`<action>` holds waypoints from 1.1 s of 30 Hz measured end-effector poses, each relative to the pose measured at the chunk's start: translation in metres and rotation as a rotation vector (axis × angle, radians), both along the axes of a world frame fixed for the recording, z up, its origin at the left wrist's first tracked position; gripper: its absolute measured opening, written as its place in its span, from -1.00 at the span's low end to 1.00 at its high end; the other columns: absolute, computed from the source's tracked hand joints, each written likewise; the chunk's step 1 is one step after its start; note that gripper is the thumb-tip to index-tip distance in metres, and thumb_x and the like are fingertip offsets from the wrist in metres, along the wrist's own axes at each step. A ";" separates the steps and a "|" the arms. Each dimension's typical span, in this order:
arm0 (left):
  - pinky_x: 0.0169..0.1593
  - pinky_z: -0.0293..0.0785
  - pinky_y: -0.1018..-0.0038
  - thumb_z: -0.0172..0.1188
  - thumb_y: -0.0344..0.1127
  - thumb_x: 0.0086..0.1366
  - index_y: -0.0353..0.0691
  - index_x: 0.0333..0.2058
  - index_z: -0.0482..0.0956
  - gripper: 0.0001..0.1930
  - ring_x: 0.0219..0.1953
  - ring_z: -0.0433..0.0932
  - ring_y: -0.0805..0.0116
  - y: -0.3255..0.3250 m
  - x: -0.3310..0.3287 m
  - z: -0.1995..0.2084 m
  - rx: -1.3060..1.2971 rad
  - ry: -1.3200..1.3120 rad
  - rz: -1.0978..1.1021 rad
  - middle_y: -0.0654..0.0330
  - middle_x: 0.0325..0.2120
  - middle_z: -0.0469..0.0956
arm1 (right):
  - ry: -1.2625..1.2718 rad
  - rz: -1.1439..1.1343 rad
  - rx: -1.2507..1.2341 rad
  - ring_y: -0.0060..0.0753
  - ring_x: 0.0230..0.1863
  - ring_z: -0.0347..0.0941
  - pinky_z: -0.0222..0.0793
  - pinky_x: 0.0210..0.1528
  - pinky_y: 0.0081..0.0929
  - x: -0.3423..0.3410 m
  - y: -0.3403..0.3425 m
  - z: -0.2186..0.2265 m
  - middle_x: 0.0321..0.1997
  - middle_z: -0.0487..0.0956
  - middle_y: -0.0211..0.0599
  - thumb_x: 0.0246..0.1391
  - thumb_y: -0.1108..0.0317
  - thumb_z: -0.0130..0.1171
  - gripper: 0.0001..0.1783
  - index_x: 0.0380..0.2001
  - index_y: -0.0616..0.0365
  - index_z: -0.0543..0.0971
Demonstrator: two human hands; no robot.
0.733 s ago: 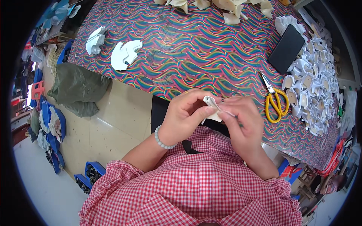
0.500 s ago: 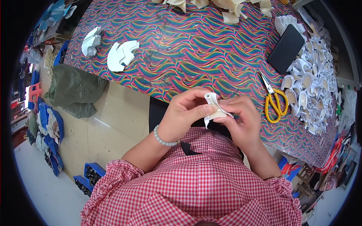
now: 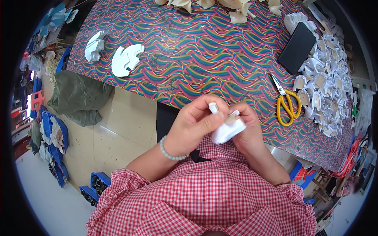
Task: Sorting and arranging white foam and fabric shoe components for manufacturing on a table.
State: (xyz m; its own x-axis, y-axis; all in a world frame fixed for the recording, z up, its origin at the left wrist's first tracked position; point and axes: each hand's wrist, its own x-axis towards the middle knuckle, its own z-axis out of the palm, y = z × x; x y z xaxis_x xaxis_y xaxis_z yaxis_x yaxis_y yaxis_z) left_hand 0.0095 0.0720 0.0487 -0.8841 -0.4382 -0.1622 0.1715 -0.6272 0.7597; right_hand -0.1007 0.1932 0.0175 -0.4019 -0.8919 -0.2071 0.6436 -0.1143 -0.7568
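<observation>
- Head view: a white piece (image 3: 229,131) with a cream inner face is held between both hands, in front of the chest and just off the table edge; its outline is blurred.
- By the left hand (image 3: 200,119) it is pinched between thumb and bent fingers; a narrow white end is seen poking up past the thumb.
- By the right hand (image 3: 251,130) it is met from the other side, fingers curled against it; the thumb is hidden, so whether a pinch is made there cannot be told.
- On the table cover (image 3: 212,72), scissors (image 3: 289,107) with yellow handles are laid, blades slightly parted, touched by neither hand.
- Beyond them a black slab (image 3: 297,48), phone-like, is rested beside the heaped curved white pieces (image 3: 327,86).
- At the left, two stacks of flat white cutouts (image 3: 126,61) are set apart; at the far edge, cream curved pieces (image 3: 239,16) are scattered.
- Progress, judged: many pieces seem shaped and heaped; the held one is taken as mid-handling, the stacked cutouts as unworked.
</observation>
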 end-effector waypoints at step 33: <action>-0.43 0.37 0.60 -0.22 -0.01 0.49 -0.21 -0.36 0.38 -0.60 -0.44 0.40 0.47 -0.003 -0.005 -0.019 0.451 -0.129 -0.145 0.25 -0.42 0.38 | 0.758 0.175 0.167 -0.59 -0.47 0.55 0.42 -0.44 -0.68 -0.019 -0.007 0.041 -0.46 0.56 -0.38 0.11 0.48 0.21 -0.93 -0.38 0.27 0.55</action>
